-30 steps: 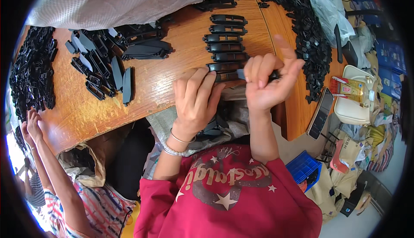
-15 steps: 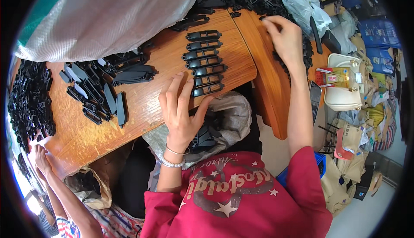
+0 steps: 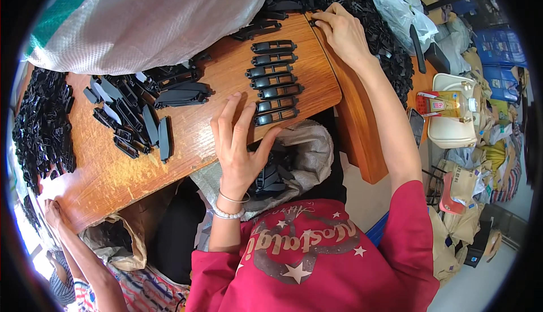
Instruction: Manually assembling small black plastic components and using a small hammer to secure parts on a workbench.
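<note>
Several black plastic frames with glossy oval panels lie in a neat column (image 3: 275,83) on the wooden table (image 3: 215,69). Beside the column's near end rests my left hand (image 3: 235,139), its fingers spread over the table edge and holding nothing. My right hand (image 3: 344,33) is at the seam between two table boards, thumb and fingertips closed on a small black plastic piece (image 3: 313,23). The fingers partly cover that piece. Under the table edge, between my left hand and my lap, a woven sack (image 3: 314,148) holds more black parts.
A large white woven sack (image 3: 153,18) bulges over the far left. Loose black parts (image 3: 133,111) and a dark heap (image 3: 45,125) lie left; small black pieces (image 3: 390,57) are piled right. A co-worker's hand (image 3: 54,213) is at the lower left. A bottle (image 3: 447,103) lies on a white container.
My right hand has moved left and away from me, from the pile of small pieces to the small black piece at the board seam. The left hand keeps its place; the view shifts slightly.
</note>
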Available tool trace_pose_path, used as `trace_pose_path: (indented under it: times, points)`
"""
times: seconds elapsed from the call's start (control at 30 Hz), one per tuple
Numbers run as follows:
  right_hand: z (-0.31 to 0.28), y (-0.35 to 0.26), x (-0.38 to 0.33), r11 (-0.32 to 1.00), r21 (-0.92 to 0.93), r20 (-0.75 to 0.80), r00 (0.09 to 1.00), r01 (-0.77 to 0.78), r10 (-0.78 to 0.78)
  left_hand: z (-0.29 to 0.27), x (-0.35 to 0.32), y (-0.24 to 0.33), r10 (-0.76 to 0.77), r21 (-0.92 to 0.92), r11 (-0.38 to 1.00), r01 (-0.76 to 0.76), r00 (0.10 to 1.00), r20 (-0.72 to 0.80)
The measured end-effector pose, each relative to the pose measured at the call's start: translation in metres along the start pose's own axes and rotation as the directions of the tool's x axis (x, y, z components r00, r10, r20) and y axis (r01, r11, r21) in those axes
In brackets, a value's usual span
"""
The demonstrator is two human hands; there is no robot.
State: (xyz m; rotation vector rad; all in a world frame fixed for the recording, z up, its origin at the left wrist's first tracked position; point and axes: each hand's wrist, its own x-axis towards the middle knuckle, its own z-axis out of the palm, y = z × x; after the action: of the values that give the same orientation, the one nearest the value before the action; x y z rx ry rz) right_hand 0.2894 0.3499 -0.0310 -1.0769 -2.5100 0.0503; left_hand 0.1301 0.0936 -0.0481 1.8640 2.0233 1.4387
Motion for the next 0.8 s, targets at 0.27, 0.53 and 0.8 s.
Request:
trace_pose_path:
  times: [0.27, 0.53, 0.8]
  points:
    - [-0.011, -0.011, -0.017, 0.999, 0.050, -0.008, 1.000, -0.022, 0.022, 0.000, 0.001, 0.000, 0.003, -0.028, 1.000, -0.004, 1.000, -0.016]
    - [-0.043, -0.109, -0.093, 0.852, 0.508, 0.001, 0.989, 0.125, -0.145, 0.001, -0.002, -0.002, 0.028, -0.015, 1.000, -0.027, 1.000, 0.014]
    - [-0.036, -0.109, -0.108, 0.871, 0.378, -0.079, 0.949, 0.312, -0.305, 0.000, -0.001, -0.003, 0.044, -0.026, 0.999, -0.043, 0.999, 0.029]
